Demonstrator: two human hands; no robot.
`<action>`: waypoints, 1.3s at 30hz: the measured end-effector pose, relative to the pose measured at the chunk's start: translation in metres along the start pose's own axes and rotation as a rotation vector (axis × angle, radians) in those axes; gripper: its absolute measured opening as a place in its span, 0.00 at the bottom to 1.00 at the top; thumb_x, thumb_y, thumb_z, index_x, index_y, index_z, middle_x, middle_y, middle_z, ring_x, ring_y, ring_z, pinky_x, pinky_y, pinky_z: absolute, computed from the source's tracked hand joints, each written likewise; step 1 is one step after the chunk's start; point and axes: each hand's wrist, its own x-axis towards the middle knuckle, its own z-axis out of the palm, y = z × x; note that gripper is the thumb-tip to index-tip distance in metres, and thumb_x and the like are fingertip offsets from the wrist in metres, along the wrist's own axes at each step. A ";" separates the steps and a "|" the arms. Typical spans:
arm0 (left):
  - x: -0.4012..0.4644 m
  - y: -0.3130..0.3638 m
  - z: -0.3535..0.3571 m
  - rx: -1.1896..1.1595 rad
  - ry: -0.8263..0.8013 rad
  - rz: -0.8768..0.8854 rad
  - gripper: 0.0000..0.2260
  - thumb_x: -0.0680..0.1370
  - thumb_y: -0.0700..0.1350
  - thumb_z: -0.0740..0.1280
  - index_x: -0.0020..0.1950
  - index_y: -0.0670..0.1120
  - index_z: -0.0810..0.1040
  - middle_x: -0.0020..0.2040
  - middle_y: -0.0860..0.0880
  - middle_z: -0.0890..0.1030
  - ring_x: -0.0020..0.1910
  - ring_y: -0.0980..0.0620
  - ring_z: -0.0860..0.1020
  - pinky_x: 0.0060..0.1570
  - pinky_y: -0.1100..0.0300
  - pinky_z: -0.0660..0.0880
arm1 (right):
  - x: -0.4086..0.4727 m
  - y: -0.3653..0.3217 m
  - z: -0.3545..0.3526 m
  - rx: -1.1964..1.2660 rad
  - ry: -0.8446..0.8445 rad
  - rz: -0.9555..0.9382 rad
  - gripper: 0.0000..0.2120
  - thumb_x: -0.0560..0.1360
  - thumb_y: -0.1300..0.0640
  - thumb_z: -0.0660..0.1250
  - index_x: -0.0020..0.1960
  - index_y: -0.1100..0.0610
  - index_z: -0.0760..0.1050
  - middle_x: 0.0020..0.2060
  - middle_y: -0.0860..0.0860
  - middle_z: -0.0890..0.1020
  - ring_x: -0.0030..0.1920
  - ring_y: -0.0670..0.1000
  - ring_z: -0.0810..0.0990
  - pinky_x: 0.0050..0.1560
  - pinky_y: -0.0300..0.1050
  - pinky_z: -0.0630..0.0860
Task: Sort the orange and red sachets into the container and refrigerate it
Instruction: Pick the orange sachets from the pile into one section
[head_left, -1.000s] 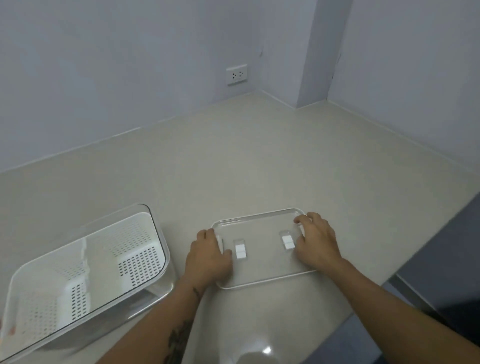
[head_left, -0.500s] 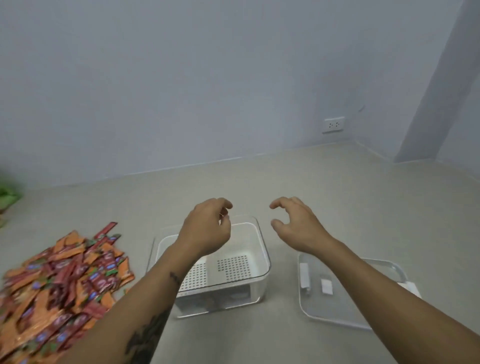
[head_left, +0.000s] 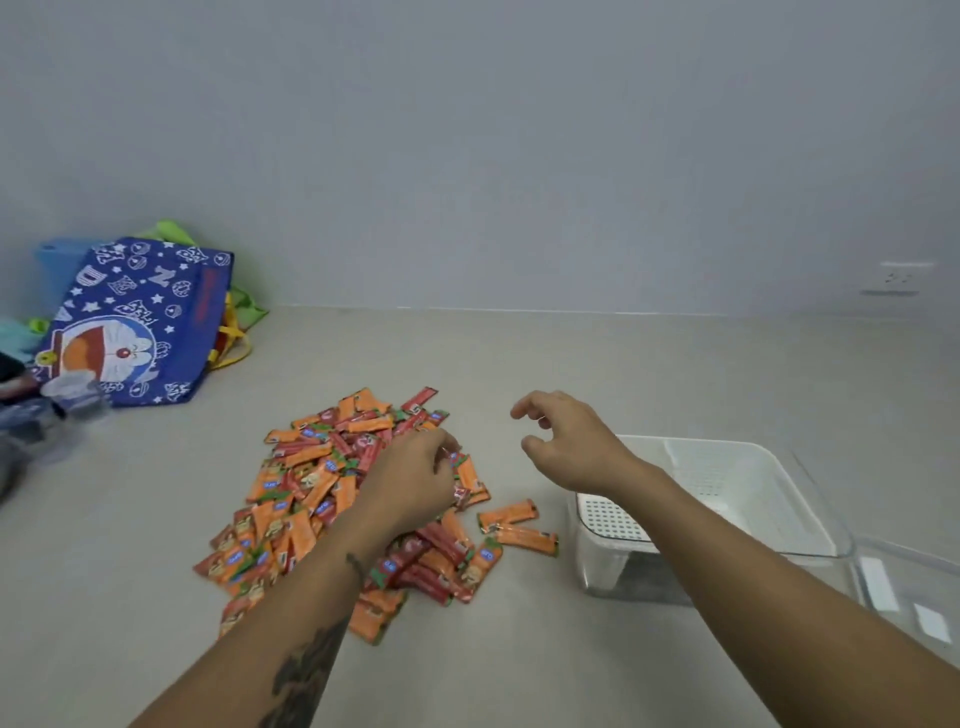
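A second ago both hands were pressed on the clear lid. Then they let go and hung over the open container. Now the left hand (head_left: 415, 475) has come down on the pile of sachets (head_left: 332, 499), and the view has swung left to show all of it. So the lid is off, the box is ready, and I think the picking is just starting.

The left hand lies on the right side of the pile with its fingers curled into the packets. It may be pinching one or two, but I cannot tell for sure. The right hand (head_left: 566, 447) is in the air between the pile and the container (head_left: 789, 499). It is half open, fingers bent, and holds nothing.

The sachets are thin, flat, shiny strips, orange and red, all mixed and lying across each other. Two orange ones sit a bit apart on the right. They look slippery and light.

The container is clear hard plastic with a white basket full of little holes inside. No sachets show in it. The lid (head_left: 914, 597) lies flat just beside it at the right edge. The table (head_left: 519, 353) is smooth and pale. A blue cartoon bag (head_left: 140, 322) of soft cloth rests far left by the wall.
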 end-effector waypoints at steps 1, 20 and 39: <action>-0.002 -0.012 -0.001 0.006 -0.018 -0.002 0.14 0.80 0.43 0.60 0.64 0.47 0.77 0.57 0.47 0.80 0.50 0.47 0.79 0.47 0.57 0.75 | 0.005 -0.007 0.011 -0.014 -0.014 0.004 0.17 0.75 0.58 0.65 0.63 0.49 0.74 0.59 0.51 0.75 0.58 0.49 0.73 0.60 0.47 0.71; 0.000 -0.086 0.080 0.272 -0.335 0.267 0.15 0.76 0.48 0.61 0.63 0.51 0.74 0.58 0.51 0.74 0.58 0.48 0.69 0.60 0.52 0.67 | 0.009 0.045 0.141 -0.586 -0.343 0.279 0.21 0.74 0.52 0.64 0.66 0.53 0.65 0.61 0.55 0.69 0.62 0.59 0.69 0.59 0.57 0.73; 0.011 -0.084 0.084 0.434 -0.236 0.336 0.12 0.76 0.46 0.65 0.59 0.49 0.74 0.59 0.47 0.70 0.60 0.46 0.68 0.59 0.49 0.66 | -0.002 0.032 0.144 -0.097 -0.154 0.469 0.07 0.70 0.59 0.59 0.46 0.50 0.71 0.42 0.50 0.79 0.44 0.56 0.78 0.43 0.49 0.76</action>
